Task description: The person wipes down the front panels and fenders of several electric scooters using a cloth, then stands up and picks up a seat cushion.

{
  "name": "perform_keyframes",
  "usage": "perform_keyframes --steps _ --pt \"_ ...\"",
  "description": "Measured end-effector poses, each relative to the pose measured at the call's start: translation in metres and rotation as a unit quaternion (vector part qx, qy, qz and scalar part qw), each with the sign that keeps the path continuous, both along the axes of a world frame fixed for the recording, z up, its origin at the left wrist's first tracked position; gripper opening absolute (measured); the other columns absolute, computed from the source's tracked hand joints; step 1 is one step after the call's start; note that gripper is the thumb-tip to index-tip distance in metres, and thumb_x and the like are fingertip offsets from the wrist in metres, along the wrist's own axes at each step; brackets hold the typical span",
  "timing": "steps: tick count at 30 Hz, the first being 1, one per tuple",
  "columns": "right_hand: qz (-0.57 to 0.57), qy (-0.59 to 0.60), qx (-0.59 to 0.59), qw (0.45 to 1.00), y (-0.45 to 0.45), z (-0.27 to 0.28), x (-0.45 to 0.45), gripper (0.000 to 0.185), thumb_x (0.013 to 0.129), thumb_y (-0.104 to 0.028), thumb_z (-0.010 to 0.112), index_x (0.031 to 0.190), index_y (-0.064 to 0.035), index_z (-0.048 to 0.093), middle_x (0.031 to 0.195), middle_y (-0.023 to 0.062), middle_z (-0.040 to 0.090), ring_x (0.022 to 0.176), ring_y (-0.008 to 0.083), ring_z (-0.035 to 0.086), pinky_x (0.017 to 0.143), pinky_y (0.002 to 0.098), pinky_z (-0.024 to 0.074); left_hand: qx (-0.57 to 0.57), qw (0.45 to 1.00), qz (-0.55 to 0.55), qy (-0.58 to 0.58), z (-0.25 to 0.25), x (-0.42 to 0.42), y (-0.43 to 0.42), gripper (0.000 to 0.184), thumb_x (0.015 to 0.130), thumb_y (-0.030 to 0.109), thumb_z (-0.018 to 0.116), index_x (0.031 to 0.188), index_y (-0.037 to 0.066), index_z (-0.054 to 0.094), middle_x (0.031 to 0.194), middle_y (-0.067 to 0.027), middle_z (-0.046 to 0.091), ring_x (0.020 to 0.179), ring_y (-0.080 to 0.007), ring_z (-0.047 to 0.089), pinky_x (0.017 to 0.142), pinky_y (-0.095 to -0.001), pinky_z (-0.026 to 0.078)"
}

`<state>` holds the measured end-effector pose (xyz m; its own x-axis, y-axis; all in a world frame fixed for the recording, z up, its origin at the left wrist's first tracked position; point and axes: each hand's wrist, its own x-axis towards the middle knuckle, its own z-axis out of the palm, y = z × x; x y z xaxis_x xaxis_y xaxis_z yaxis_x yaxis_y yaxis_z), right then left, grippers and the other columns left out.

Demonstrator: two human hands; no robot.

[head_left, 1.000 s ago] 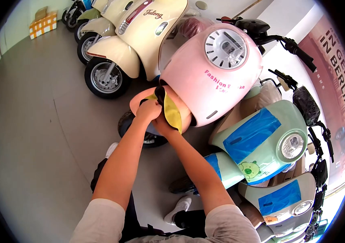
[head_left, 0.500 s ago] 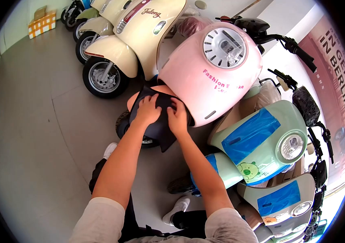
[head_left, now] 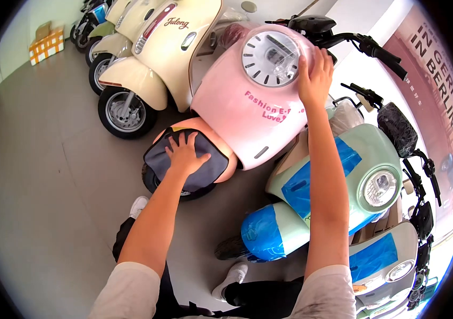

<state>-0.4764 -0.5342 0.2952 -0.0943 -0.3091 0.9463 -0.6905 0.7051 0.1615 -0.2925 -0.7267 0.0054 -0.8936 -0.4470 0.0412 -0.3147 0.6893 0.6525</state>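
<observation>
A pink scooter [head_left: 218, 98] with a round headlight [head_left: 271, 58] and red lettering stands in front of me. Over its orange-pink front fender [head_left: 225, 144] lies a dark grey sheet with a black edge [head_left: 208, 167]; whether it is cloth or a soft mat I cannot tell. My left hand [head_left: 185, 155] rests on this sheet, fingers spread. Higher up, my right hand [head_left: 315, 80] lies along the scooter's upper right side beside the headlight, its fingers stretched out and holding nothing.
Cream scooters [head_left: 154, 58] stand to the left. On the right are a mint-green scooter [head_left: 343, 186] with blue film and a grey one [head_left: 378, 260]. Black handlebars [head_left: 378, 50] jut out above. A taped box [head_left: 47, 47] sits by the far wall.
My right hand has left the dark sheet and moved up to the pink scooter's side by the headlight. My left hand stays on the sheet, which now lies flatter and farther left over the fender.
</observation>
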Motion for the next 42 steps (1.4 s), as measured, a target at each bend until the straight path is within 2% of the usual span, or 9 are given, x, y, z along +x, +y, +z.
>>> perform_keyframes --steps 3,10,18,24,28,29,34,36,42 --pt "0.084 -0.094 -0.028 0.992 -0.005 0.002 -0.004 0.054 0.100 -0.041 0.052 0.136 -0.0015 0.056 0.143 0.0261 0.051 0.136 0.0430 0.043 0.114 0.0482 0.0325 -0.031 0.999 0.021 0.006 -0.007 -0.005 0.004 0.094 0.075 0.052 0.080 0.150 0.021 0.033 0.158 -0.0215 0.027 0.148 -0.0557 0.011 0.113 -0.0740 0.017" --pt "0.094 -0.006 -0.042 0.995 -0.007 -0.006 -0.016 0.052 0.102 -0.039 0.044 0.135 -0.0014 0.057 0.139 0.0229 0.057 0.131 0.0407 0.049 0.112 0.0451 0.0352 -0.138 0.986 0.015 0.089 -0.021 -0.015 0.000 0.097 0.067 0.053 0.086 0.142 0.014 0.038 0.156 -0.0165 0.034 0.148 -0.0466 0.022 0.113 -0.0702 0.023" --pt "0.103 0.036 -0.060 0.992 -0.010 -0.007 -0.026 0.051 0.099 -0.040 0.050 0.128 0.0007 0.061 0.131 0.0238 0.061 0.125 0.0408 0.053 0.108 0.0475 0.0383 -0.185 0.976 -0.081 0.080 -0.003 -0.037 -0.022 0.126 0.053 0.064 0.087 0.150 0.004 0.035 0.157 -0.0176 0.036 0.148 -0.0384 0.030 0.116 -0.0607 0.026" --pt "0.088 0.027 -0.061 0.994 -0.012 -0.009 -0.022 0.051 0.101 -0.040 0.044 0.132 -0.0027 0.061 0.133 0.0205 0.061 0.125 0.0390 0.055 0.108 0.0439 0.0393 -0.214 0.953 -0.200 0.071 0.003 -0.079 -0.044 0.130 0.052 0.069 0.084 0.149 -0.002 0.034 0.151 -0.0264 0.041 0.142 -0.0453 0.036 0.115 -0.0578 0.030" --pt "0.076 -0.025 -0.071 0.994 -0.012 -0.009 -0.013 0.050 0.101 -0.042 0.044 0.133 -0.0069 0.062 0.131 0.0181 0.063 0.122 0.0382 0.058 0.105 0.0425 0.0430 -0.167 0.943 -0.259 0.124 0.003 -0.097 -0.054 0.115 0.057 0.063 0.085 0.144 -0.001 0.046 0.149 -0.0287 0.043 0.138 -0.0451 0.041 0.116 -0.0480 0.033" --pt "0.075 -0.022 -0.073 0.994 -0.012 -0.010 -0.016 0.051 0.101 -0.044 0.044 0.133 -0.0085 0.062 0.131 0.0173 0.064 0.122 0.0376 0.058 0.104 0.0424 0.0435 -0.152 0.943 -0.276 0.109 0.004 -0.104 -0.060 0.125 0.056 0.072 0.081 0.148 -0.001 0.040 0.151 -0.0281 0.042 0.140 -0.0424 0.040 0.117 -0.0476 0.033" --pt "0.084 -0.055 -0.079 0.992 -0.013 -0.008 -0.018 0.055 0.101 -0.046 0.041 0.133 -0.0072 0.063 0.132 0.0169 0.064 0.122 0.0346 0.059 0.106 0.0385 0.0415 0.028 0.952 -0.303 0.039 0.014 -0.113 -0.085 0.113 0.071 0.067 0.076 0.153 0.000 0.035 0.157 -0.0269 0.034 0.147 -0.0371 0.033 0.120 -0.0395 0.029" --pt "0.122 -0.076 -0.050 0.988 -0.010 -0.004 -0.020 0.052 0.102 -0.033 0.046 0.137 0.0044 0.055 0.136 0.0241 0.057 0.130 0.0388 0.050 0.113 0.0414 0.0337 0.098 0.955 -0.281 0.002 0.011 -0.121 -0.092 0.104 0.077 0.054 0.077 0.153 -0.002 0.033 0.157 -0.0261 0.036 0.147 -0.0341 0.034 0.120 -0.0386 0.028" --pt "0.122 -0.073 -0.075 0.987 -0.013 -0.009 -0.022 0.051 0.106 -0.035 0.043 0.136 0.0040 0.057 0.136 0.0219 0.060 0.130 0.0333 0.053 0.112 0.0364 0.0356 0.174 0.935 -0.307 -0.028 -0.006 -0.147 -0.113 0.073 0.096 0.047 0.054 0.148 -0.002 0.044 0.155 -0.0180 0.044 0.141 -0.0294 0.043 0.117 -0.0358 0.032"
